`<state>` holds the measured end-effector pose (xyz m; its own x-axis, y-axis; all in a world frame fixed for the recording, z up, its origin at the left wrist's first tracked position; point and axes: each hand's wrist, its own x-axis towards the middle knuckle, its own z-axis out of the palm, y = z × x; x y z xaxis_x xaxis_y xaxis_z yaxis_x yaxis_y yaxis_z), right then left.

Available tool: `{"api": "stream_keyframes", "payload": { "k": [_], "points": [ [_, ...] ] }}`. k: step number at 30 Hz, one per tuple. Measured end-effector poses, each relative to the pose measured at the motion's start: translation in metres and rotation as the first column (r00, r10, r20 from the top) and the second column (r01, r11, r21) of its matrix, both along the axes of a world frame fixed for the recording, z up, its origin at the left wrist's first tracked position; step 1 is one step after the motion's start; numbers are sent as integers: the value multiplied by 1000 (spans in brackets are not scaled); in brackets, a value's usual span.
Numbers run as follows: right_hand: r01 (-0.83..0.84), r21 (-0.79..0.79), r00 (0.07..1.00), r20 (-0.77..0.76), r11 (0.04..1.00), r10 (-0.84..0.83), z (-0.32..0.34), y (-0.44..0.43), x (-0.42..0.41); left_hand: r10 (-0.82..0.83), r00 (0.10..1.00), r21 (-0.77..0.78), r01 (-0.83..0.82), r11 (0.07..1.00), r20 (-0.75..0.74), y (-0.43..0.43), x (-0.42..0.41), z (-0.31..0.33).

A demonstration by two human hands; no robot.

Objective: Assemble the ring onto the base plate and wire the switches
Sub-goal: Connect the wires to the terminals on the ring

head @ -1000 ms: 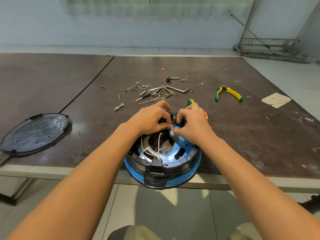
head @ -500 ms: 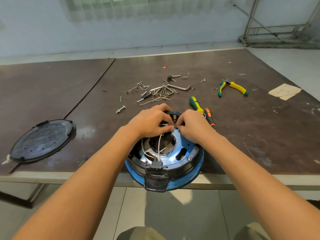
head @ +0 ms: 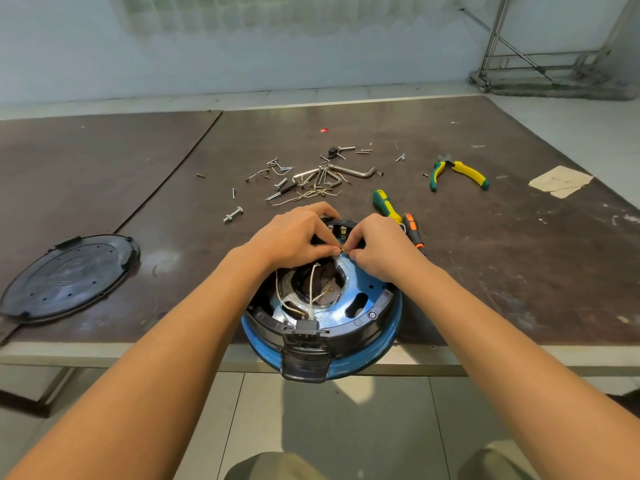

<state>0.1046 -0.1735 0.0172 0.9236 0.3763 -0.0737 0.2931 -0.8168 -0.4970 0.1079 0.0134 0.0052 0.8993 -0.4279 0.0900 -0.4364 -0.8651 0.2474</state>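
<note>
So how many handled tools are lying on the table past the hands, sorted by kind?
Pliers: 1
Screwdrivers: 2
Total: 3

left hand (head: 298,237) and right hand (head: 377,249) drawn closer, pinching one wire terminal (head: 343,250)

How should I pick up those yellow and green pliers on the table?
Take the pliers by the two yellow handles, coming from above on the near side. They lie flat, handles splayed toward you, metal nose pointing away.
</note>
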Motion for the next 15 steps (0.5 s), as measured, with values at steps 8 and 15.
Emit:
{"api": "stream_keyframes", "payload": {
  "k": [8,15],
  "points": [
    [-1,-27,1000,-3,1000,1,2,1,-2,-1,1000,-31,1,1000,4,0,1,0],
    [17,-13,1000,8,1000,-17,3,2,0,19,1000,-24,-20,1000,-14,-3,0,2]
  ]
}}
